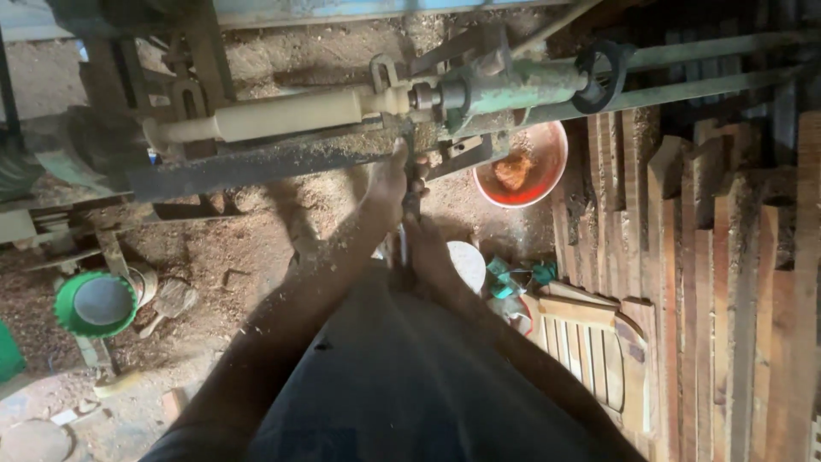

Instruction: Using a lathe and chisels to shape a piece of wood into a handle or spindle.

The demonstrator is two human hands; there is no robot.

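Note:
A pale turned wooden spindle [282, 114] is mounted across a green lathe [522, 85], next to the dark tool rest bar [256, 164]. My left hand [392, 177] reaches up to the rest just below the spindle's right end, its fingers wrapped on the front of a thin dark turning tool [412, 204]. Lower down, my right hand [425, 244] grips the same tool at its handle end. The tool's tip is hidden in shadow at the rest.
Sawdust covers the floor. An orange bowl [547, 184] with brownish contents sits right of the hands. A green-rimmed round container [96, 304] stands at the left. Stacked wooden planks [727, 282] and a slatted wooden piece [590, 342] fill the right.

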